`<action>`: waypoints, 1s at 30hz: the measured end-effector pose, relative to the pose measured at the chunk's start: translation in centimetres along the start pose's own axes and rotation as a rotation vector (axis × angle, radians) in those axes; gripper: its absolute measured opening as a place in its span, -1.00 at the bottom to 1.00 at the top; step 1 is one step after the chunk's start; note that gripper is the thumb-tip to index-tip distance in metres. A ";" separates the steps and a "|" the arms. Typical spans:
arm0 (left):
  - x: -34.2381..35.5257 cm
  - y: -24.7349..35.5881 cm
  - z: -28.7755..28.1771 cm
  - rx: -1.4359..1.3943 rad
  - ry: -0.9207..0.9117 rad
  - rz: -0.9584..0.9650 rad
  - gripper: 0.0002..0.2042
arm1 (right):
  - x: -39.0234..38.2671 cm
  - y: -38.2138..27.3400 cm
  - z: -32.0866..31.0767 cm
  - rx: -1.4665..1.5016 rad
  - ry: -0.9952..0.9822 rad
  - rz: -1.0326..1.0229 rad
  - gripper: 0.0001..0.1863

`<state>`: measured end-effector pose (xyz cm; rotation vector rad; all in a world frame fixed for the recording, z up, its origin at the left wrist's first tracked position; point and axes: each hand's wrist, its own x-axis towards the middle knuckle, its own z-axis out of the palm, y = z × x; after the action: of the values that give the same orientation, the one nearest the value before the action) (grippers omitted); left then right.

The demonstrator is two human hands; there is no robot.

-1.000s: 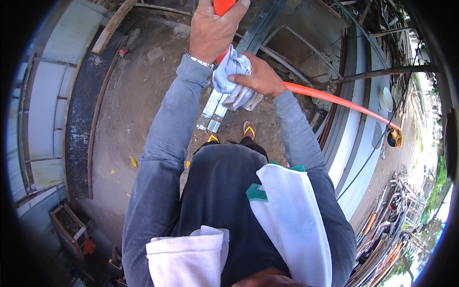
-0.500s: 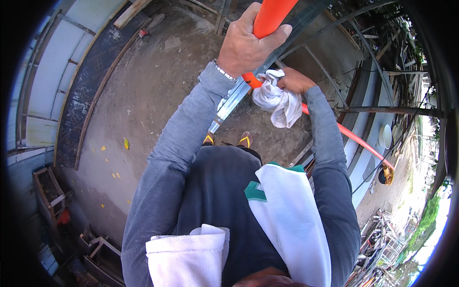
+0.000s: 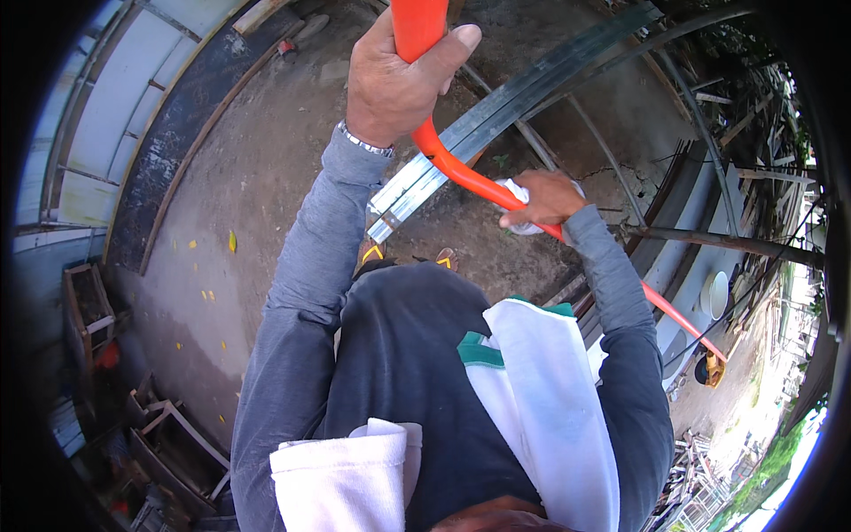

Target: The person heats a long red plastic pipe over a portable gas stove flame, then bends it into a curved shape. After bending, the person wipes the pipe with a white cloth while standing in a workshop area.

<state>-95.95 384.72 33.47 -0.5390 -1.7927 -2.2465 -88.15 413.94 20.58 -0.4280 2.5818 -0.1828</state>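
A long orange pole (image 3: 474, 180) runs from the top edge down past my left hand, under my right forearm and out to the far right. My left hand (image 3: 386, 84) is closed around its thick upper part, and a metal watch band circles that wrist. Farther along the pole, my right hand (image 3: 545, 199) grips it through a white cloth (image 3: 525, 229). Most of the cloth is hidden behind the fingers and the pole. A yellow-brown piece (image 3: 710, 369) sits at or beside the pole's far right end; whether they join, I cannot tell.
Shiny metal channels (image 3: 479, 124) slant across behind the pole. Thin metal bars (image 3: 612, 160) and a horizontal rail (image 3: 727, 238) stand at the right, near a white bucket (image 3: 715, 294). Wooden frames (image 3: 89, 310) lie at the left. A white towel (image 3: 558, 390) hangs over my shoulder.
My left hand has moved left with the pole. The right hand has shifted lower along it; the cloth, hanging bunched before, is now pressed against the pole and mostly covered.
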 end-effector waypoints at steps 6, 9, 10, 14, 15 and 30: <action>-1.9 -1.5 -0.7 0.111 0.016 0.055 -0.71 | 0.9 -0.4 2.6 0.086 -0.094 -0.069 -0.47; -5.2 -2.7 -0.5 0.352 0.024 0.076 -0.61 | 0.8 -0.2 2.3 0.100 -0.082 -0.056 -0.54; -7.0 -3.7 -0.9 0.532 -0.004 -0.003 -0.59 | 0.7 -0.1 1.9 0.129 -0.094 -0.044 -0.54; -12.7 -10.9 -2.2 0.773 -0.076 -0.414 -0.54 | 0.7 -0.3 1.0 0.209 -0.150 -0.040 -0.55; -13.4 -11.5 -2.1 0.778 -0.087 -0.512 -0.54 | 0.7 -0.3 1.2 0.208 -0.142 -0.043 -0.55; -13.9 -14.2 -2.3 0.810 -0.071 -0.327 -0.57 | 0.2 -0.5 2.8 0.209 -0.098 -0.069 -0.54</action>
<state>-89.17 385.02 14.63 -0.1633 -2.7286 -1.4299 -86.74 413.29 18.18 -0.4368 2.4221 -0.4409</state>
